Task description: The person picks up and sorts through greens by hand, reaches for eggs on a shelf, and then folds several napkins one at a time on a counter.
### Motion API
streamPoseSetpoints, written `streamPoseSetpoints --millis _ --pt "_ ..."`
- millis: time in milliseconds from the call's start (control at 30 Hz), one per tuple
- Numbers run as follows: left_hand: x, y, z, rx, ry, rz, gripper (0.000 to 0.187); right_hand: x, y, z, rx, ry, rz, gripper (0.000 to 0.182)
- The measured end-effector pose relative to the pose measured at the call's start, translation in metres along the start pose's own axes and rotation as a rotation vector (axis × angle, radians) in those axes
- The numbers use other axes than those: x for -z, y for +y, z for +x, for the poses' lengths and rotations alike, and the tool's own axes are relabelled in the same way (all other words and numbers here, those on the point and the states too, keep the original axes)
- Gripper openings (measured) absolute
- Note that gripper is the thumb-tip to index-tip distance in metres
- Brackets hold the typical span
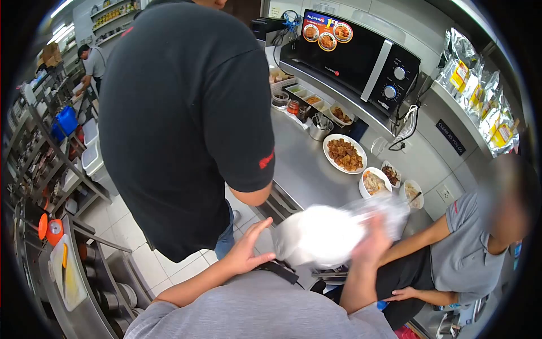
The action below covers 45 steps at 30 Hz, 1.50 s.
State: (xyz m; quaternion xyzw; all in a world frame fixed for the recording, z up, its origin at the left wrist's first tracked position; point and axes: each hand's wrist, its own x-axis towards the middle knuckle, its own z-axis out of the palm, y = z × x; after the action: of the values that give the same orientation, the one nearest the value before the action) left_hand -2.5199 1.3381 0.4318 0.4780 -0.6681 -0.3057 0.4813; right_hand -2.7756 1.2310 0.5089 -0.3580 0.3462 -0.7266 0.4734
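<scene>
Two hands, lower centre: right hand (374,242) grips a blurred white plastic bag (323,234) above the counter (305,164); left hand (247,248) open just beside it. Bag likely light, soft, slippery; best held by gathered edge.

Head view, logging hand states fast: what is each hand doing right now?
Left hand: open, fingers spread, beside the white plastic bag.
Right hand: on the bag, blurred; grip cannot be told.

A crumpled, translucent white plastic bag (324,234) bulges rounded and blurred. It hangs above the edge of the steel counter, just below two small bowls.
</scene>
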Motion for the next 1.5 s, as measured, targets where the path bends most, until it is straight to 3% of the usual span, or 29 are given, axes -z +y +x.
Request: streamPoseSetpoints --millis 67,133,167,233,267,333,400,467,667,867,933,967,1000,1067,1133,1200,1267,1333,1400,1433,1500 --pt "0.009 -0.012 -0.008 0.105 -0.045 -0.034 0.074 0.019 -0.033 0.034 0.214 -0.071 0.153 0.018" --pt "0.017 -0.017 -0.011 0.103 -0.070 -0.007 0.064 -0.002 -0.077 0.029 0.144 -0.009 0.418 0.026" --pt "0.019 -0.021 -0.013 0.145 -0.104 -0.031 0.059 0.001 -0.082 0.034 0.153 0.000 0.402 0.026" --pt "0.018 -0.023 -0.012 0.171 -0.113 -0.044 0.049 0.014 -0.088 0.044 0.457 -0.626 0.410 0.030" --pt "0.016 -0.026 -0.011 0.169 -0.127 -0.050 0.049 0.020 -0.078 0.044 0.463 -0.615 0.400 0.030" --pt "0.012 -0.033 -0.005 0.183 -0.142 -0.062 0.049 0.033 -0.037 0.052 0.565 0.006 0.226 0.025" --pt "0.007 -0.040 0.003 0.189 -0.178 -0.043 0.049 0.052 0.010 0.071 0.395 0.259 0.037 0.021" --pt "0.000 -0.042 0.015 0.199 -0.207 -0.017 0.048 0.047 0.040 0.083 0.239 0.318 0.264 0.020" --pt "-0.032 -0.043 0.061 0.210 -0.205 -0.033 0.048 0.025 0.036 0.115 0.172 0.253 0.283 0.023" --pt "-0.075 -0.100 0.093 0.482 -0.134 -0.165 0.059 -0.020 0.039 0.155 0.025 0.121 0.300 0.010" --pt "-0.082 -0.119 0.106 0.868 0.001 -0.585 0.069 -0.043 0.031 0.164 -0.013 0.111 0.463 0.013" --pt "-0.083 -0.127 0.110 0.960 0.001 -0.670 0.088 -0.051 0.020 0.164 -0.061 0.065 0.517 0.019" --pt "-0.081 -0.127 0.119 0.964 0.037 -0.674 0.088 -0.051 0.019 0.171 -0.088 0.043 0.521 0.019" --pt "-0.070 -0.126 0.141 0.925 0.121 -1.152 0.096 -0.043 0.021 0.187 0.101 -0.748 0.819 0.026" --pt "-0.056 -0.138 0.163 0.777 0.186 -1.270 0.095 -0.029 0.056 0.198 0.122 -0.774 0.757 0.030" --pt "-0.034 -0.161 0.186 0.675 0.258 -1.257 0.090 -0.013 0.105 0.197 0.195 -0.139 0.011 0.033" --pt "-0.021 -0.188 0.192 0.560 0.322 -1.237 0.085 0.024 0.167 0.200 0.162 -0.245 -0.448 0.040" --pt "-0.001 -0.215 0.195 0.674 0.500 -1.016 0.071 0.021 0.197 0.183 -0.347 -0.149 -0.162 0.043" --pt "0.005 -0.234 0.194 0.704 0.539 -0.869 0.069 0.023 0.219 0.164 -0.564 -0.174 -0.120 0.041" --pt "0.011 -0.240 0.199 0.728 0.567 -0.728 0.069 0.013 0.221 0.152 -0.539 -0.187 -0.109 0.041" --pt "0.027 -0.246 0.215 0.667 0.574 -0.769 0.068 -0.007 0.234 0.147 -0.506 -0.209 -0.082 0.040"
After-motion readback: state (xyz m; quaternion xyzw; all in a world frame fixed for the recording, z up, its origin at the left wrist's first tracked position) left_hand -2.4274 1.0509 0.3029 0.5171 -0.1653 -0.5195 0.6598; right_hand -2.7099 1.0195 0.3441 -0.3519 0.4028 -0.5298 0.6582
